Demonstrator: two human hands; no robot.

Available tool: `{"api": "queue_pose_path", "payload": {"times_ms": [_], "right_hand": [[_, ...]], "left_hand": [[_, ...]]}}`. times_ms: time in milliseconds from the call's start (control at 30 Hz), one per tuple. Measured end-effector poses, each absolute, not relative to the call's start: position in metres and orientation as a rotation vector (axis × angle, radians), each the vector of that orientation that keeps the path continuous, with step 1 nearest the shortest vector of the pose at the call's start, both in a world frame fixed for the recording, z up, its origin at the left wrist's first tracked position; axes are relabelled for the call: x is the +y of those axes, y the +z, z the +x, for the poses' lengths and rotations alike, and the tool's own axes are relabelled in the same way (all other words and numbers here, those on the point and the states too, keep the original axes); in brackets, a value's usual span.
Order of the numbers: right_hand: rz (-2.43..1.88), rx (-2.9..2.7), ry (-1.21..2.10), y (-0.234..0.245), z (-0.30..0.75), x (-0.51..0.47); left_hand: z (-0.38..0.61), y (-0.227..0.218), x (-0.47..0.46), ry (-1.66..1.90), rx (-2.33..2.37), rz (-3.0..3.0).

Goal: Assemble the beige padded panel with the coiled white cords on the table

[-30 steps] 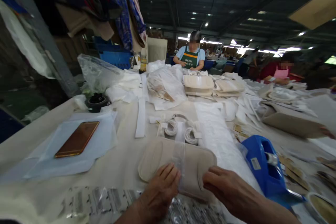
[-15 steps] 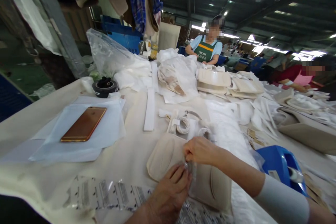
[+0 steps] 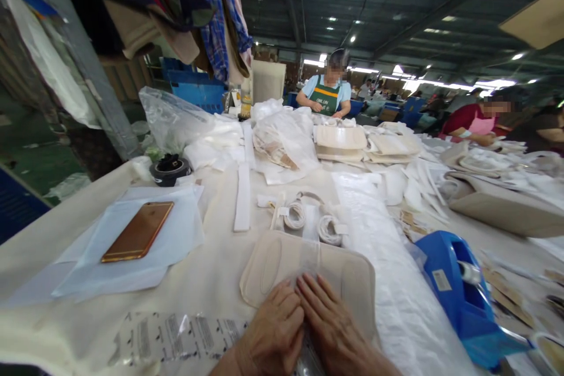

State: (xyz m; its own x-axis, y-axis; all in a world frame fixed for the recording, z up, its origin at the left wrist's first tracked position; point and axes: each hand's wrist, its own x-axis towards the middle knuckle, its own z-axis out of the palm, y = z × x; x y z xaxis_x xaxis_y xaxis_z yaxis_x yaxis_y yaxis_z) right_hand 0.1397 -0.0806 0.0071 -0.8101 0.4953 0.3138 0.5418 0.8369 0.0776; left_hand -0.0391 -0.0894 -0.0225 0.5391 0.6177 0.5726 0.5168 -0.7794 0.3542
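A flat beige padded piece [image 3: 304,263] lies on the table right in front of me, with a strip of clear tape running across its middle. My left hand [image 3: 273,332] and my right hand [image 3: 332,326] lie side by side on its near edge, fingers stretched flat and pressing down. Neither hand holds anything. Just beyond the piece lie two coiled white cords [image 3: 312,223] with small tags.
A blue tape dispenser [image 3: 458,296] stands at my right. A gold phone [image 3: 138,230] rests on clear bags at the left, and printed plastic bags [image 3: 176,338] lie near the front edge. Stacks of beige pieces [image 3: 341,141] and white wrapping cover the far table. Two other people work behind it.
My right hand was pinching at the tape on top of the piece half a second ago; it has come back beside my left hand and both now lie flat.
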Motion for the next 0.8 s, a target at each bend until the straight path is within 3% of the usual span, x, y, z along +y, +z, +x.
{"api": "queue_pose_path", "payload": {"times_ms": [167, 300, 400, 500, 667, 800], "right_hand": [[-0.8, -2.508, 0.1, -0.005, 0.158, -0.107], [-1.334, -1.782, 0.099, -0.007, 0.188, -0.107], [-1.658, -1.346, 0.397, -0.018, 0.197, -0.098], [-1.702, -1.295, 0.574, -0.041, 0.197, -0.094], [-1.644, -1.425, 0.542, -0.065, 0.202, -0.101], [-1.452, -1.561, 0.164, -0.027, 0.199, -0.118]], "left_hand": [[-0.053, -0.009, -0.09, 1.224, 1.022, 2.454], [-0.073, -0.016, -0.066, 1.545, 1.598, 2.234], [-0.084, -0.018, -0.046, 1.233, 1.892, 1.824], [-0.093, -0.018, -0.046, 1.024, 1.923, 1.74], [-0.115, -0.041, -0.077, 0.997, 1.877, 1.879], [-0.119, -0.072, -0.085, 1.296, 1.941, 2.031]]}}
